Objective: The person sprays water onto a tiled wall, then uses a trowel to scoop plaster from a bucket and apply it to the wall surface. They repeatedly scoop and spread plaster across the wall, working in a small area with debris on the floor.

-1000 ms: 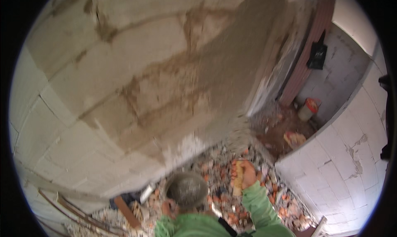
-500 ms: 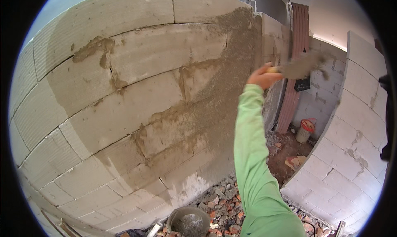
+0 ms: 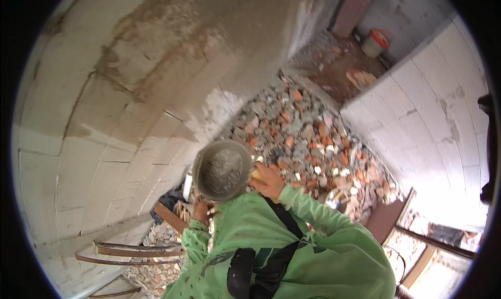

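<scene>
A round grey bucket (image 3: 200,174) with wet grey mortar (image 3: 224,169) inside is in front of my body. My left hand (image 3: 200,211) is at the bucket's near left rim, its fingers closed against the edge and partly hidden. Beside the right rim, my right hand (image 3: 269,182) is wrapped around the yellowish handle (image 3: 255,174) of a trowel. The trowel's blade cannot be made out. Left of the bucket rises a block wall (image 3: 141,137), its upper part coated or darkened with damp mortar.
Broken brick and stone rubble (image 3: 308,137) covers the ground ahead. A pale block wall (image 3: 417,106) closes the right side. Wooden strips (image 3: 138,252) lie at lower left. Farther back stands a bucket with a red rim (image 3: 374,43); a framed piece (image 3: 433,247) leans at lower right.
My right hand has come down from high beside the wall to the mortar bucket, still on the trowel. The view has tilted downward, and my left hand now shows at the bucket.
</scene>
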{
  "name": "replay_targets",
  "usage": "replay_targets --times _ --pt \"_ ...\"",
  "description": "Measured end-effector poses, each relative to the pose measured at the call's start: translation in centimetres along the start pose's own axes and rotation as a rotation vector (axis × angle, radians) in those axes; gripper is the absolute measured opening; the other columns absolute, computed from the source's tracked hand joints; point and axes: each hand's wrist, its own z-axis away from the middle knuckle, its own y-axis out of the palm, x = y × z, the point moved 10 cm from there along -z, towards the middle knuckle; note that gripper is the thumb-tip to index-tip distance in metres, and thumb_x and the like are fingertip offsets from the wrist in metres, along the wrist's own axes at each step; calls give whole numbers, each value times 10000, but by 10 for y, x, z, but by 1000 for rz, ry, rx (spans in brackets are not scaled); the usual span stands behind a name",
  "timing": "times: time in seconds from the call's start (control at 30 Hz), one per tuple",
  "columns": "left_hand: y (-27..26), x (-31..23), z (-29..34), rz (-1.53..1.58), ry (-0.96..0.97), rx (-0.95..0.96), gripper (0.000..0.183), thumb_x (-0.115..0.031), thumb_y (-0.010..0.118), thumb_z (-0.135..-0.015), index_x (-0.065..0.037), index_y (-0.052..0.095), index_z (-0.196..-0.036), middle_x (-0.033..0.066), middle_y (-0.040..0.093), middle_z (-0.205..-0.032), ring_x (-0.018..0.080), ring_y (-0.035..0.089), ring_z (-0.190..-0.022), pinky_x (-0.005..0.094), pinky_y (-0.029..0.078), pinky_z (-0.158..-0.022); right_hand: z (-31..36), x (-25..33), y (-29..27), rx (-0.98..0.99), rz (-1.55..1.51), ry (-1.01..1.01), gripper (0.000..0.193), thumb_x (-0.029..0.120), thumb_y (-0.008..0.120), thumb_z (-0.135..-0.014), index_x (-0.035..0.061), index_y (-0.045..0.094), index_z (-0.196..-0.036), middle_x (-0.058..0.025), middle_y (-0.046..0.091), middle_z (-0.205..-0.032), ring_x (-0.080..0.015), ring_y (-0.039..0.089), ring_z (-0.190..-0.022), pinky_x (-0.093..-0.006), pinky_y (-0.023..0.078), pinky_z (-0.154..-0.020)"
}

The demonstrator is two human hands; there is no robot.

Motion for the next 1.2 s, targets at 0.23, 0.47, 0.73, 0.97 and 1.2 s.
replay_targets --times 0.23,0.47,0.73,0.97,1.2 --pt "33 -35 -39 345 223 82 403 -96 541 -791 -107 430 -1178 80 548 -914 234 558 -774 475 532 -623 93 -98 -54 82 213 597 473 364 529 -858 21 515 -1184 -244 622 -990 -409 608 -923 -490 470 -813" --pt "68 -96 -2 -68 398 144 328 -52 582 -726 -44 522 -1048 75 555 -868 190 575 -676 359 539 -537 28 -101 -26 552 632 522 412 358 500 -865 1 640 -1016 -214 636 -1021 -375 611 -1015 -468 499 -841" --pt "56 -175 64 -166 609 304 410 -66 591 -713 -7 527 -1114 44 546 -903 120 505 -746 271 431 -675 -16 -97 33 582 130 645 398 331 623 -843 -47 632 -965 -186 629 -715 -271 650 -695 -404 503 -621" --pt "-20 -173 27 101 484 141 365 12 514 -729 23 514 -1094 97 584 -927 180 595 -760 329 572 -625 6 -23 60 492 -486 742 285 253 615 -879 25 560 -719 -47 505 -559 -110 463 -414 -297 365 -381" --pt "-100 -124 -32 217 441 -148 291 -100 637 -731 -63 589 -1016 121 595 -978 287 580 -945 462 554 -772 -58 120 -17 216 -1055 623 247 258 458 -919 32 558 -918 -26 505 -686 -119 468 -497 -287 418 -445"
